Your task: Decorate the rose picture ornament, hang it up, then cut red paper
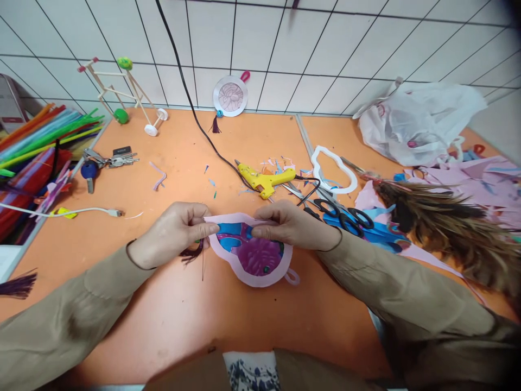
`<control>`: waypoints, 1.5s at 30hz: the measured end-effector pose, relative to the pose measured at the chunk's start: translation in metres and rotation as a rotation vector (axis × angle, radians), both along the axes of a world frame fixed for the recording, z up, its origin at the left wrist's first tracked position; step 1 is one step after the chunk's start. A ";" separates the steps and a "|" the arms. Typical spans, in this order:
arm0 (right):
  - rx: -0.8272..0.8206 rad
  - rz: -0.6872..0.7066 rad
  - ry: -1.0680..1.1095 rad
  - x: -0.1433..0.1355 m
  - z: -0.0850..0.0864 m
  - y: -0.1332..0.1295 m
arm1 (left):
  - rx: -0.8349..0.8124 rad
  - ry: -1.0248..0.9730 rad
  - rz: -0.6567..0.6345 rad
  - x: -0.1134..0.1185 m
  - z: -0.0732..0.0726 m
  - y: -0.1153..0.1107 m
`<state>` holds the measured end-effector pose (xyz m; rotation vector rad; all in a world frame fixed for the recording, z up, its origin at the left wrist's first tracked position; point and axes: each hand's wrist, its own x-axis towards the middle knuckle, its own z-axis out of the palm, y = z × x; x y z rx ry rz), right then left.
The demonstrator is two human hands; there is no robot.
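Observation:
Between my two hands is a gourd-shaped craft piece [262, 260] with a pale pink border, a purple and blue middle and a small pink loop at its lower right. My left hand [179, 233] pinches its upper left edge between thumb and fingers. On the upper right edge, my right hand [291, 225] grips with the thumb on the front face. A dark tassel [192, 252] with a thin cord hangs by my left fingers; how it is fastened is hidden. Just beyond the hands lies a yellow glue gun [266, 179].
Black-handled scissors [345, 214], a white cut-out frame [336, 171] and brown feathers [443, 233] lie to the right, with a white plastic bag [419, 122] behind. Keys [109, 160], pipe cleaners [44, 141] and a stick frame [122, 92] are left. A black cable [195, 117] crosses the back.

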<state>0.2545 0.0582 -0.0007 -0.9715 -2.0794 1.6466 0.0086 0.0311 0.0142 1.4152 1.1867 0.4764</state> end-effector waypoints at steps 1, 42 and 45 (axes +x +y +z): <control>-0.016 -0.010 0.011 0.000 -0.001 0.001 | -0.025 -0.035 0.031 -0.001 -0.001 0.000; -0.374 -0.113 0.170 -0.007 -0.001 -0.005 | -0.196 -0.187 0.110 -0.006 -0.006 -0.006; -0.331 -0.124 0.171 -0.008 0.000 -0.005 | -0.190 -0.210 0.142 -0.006 -0.008 -0.007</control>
